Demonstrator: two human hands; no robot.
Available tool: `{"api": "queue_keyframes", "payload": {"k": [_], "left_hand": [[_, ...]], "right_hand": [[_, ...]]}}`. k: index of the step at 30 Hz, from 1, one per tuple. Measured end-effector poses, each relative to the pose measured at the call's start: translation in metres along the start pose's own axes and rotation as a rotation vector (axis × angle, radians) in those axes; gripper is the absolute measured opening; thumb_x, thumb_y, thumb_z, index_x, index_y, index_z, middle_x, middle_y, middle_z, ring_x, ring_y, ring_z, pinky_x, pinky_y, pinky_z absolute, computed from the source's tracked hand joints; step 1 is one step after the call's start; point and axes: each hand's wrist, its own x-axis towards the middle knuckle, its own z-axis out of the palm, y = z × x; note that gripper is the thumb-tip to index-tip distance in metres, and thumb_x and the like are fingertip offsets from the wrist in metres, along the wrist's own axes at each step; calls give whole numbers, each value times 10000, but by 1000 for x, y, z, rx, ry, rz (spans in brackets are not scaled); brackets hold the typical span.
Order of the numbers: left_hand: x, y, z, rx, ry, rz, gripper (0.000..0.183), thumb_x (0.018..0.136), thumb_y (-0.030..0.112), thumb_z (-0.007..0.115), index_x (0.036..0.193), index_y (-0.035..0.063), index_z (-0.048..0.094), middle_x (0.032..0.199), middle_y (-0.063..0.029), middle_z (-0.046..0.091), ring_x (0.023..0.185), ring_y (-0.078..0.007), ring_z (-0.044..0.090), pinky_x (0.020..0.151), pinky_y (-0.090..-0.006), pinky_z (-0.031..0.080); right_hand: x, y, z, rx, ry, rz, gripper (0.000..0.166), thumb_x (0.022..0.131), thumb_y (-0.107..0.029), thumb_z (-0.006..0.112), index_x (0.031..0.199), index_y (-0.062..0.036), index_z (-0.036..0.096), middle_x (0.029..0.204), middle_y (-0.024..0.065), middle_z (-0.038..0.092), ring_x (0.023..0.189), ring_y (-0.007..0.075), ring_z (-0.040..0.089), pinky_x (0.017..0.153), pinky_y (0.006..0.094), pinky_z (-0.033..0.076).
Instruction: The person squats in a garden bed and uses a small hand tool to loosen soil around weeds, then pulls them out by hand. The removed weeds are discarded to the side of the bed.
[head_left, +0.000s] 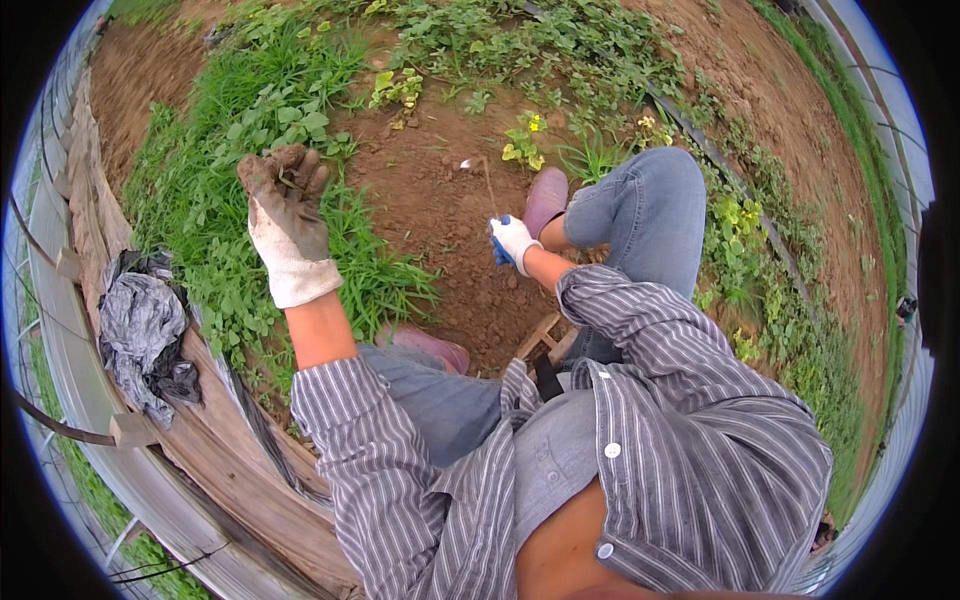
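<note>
My left hand, in a white knit glove caked with brown soil on the palm and fingers, is raised over grass and weeds. Its fingers are curled; a thin greenish bit shows between them, but whether they grip it is unclear. In a white and blue glove, my right hand grips a small hand hoe. The thin shaft points away from me and bends left to a bright blade over the bare, loosened soil. Just ahead of the blade stands a small yellow-flowered plant.
My pink shoes stand on either side of the soil patch. A wooden frame shows between my legs. Crumpled grey plastic film lies at left by the greenhouse wall. A dark drip hose runs through vines on the right.
</note>
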Motion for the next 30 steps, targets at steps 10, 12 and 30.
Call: {"api": "queue_keyframes", "payload": {"k": [10,12,30], "left_hand": [[22,0,-7,41,61,-42,354,940,356,506,1086,34,496,981,-99,587,843,-215,633,680,-300,560],[27,-4,-6,32,19,-36,339,937,352,515,1072,42,508,989,-95,588,863,-215,630,688,-302,559],[34,-22,21,81,-34,-50,275,942,292,516,1074,50,531,980,-94,608,786,-214,645,627,-319,550]], "right_hand": [[27,-5,14,-774,272,-140,390,865,-368,476,1088,-59,560,1052,219,623,1014,371,586,890,437,452],[3,9,25,-830,131,-235,399,866,-388,476,1092,-69,554,1035,210,628,1003,382,586,884,444,452],[-27,15,5,-890,7,-251,393,873,-352,512,1159,-84,486,974,223,632,954,360,608,841,444,464]]}}
